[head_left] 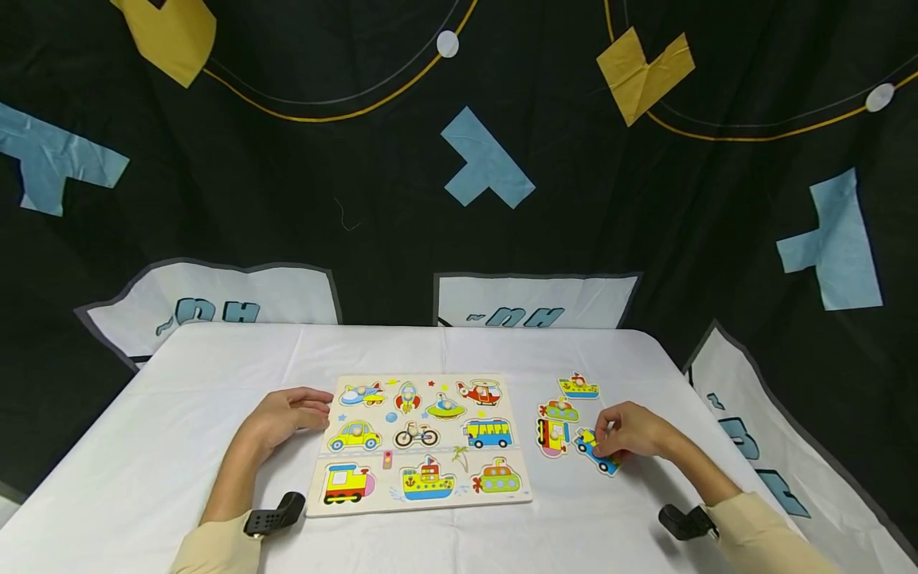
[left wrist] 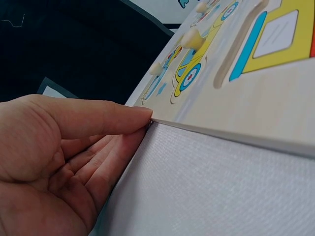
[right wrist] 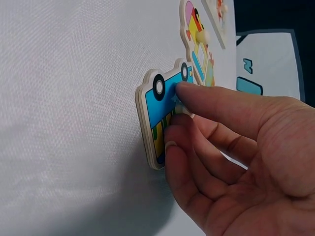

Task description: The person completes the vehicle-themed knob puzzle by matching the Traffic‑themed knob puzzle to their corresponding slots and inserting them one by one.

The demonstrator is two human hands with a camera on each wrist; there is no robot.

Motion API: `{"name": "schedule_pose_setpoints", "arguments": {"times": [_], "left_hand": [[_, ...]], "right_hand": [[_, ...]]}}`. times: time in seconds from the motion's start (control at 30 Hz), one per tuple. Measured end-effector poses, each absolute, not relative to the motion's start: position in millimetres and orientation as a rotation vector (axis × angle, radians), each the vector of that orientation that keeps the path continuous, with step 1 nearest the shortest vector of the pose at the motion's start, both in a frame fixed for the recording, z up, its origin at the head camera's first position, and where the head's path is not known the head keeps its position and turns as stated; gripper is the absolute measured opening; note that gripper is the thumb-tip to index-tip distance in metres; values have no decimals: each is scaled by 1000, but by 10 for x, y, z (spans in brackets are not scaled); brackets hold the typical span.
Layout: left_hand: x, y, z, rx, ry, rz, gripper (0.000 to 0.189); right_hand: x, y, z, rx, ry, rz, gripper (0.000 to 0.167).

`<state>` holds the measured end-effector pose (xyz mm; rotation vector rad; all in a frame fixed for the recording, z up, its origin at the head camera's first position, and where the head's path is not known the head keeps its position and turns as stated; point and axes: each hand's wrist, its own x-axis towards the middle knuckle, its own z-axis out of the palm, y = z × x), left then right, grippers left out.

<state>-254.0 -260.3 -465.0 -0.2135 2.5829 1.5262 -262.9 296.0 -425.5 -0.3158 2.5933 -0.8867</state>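
Note:
My right hand pinches a blue-and-yellow bus puzzle piece between thumb and fingers; the fingers hide part of it. In the right wrist view the piece stands close over the white cloth, beside a train piece with a wooden knob. At the left edge of the wooden puzzle board, my left hand rests with fingers extended. Its thumb touches the board's edge in the left wrist view. Pictures of vehicles cover the board, including a yellow car and a bus.
Right of the board lie a ship piece, a submarine piece and the train piece. A white cloth covers the table. A dark curtain with blue and gold shapes hangs behind it.

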Motion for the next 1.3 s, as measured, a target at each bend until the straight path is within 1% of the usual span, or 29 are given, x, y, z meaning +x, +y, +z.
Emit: {"name": "schedule_pose_setpoints", "arguments": {"times": [0.33, 0.6, 1.3], "left_hand": [[-2545, -2616, -4648, -209, 2582, 1523, 53], [-2543, -2606, -4631, -214, 2581, 1529, 54], [-2549, -2595, -4642, -231, 2581, 1516, 53]], "right_hand": [[-2649, 2945, -4191, -315, 2602, -861, 19], [-2752, 2865, -4106, -335, 2619, -860, 20], [-2959, 2161, -3970, -437, 2623, -780, 16]]}}
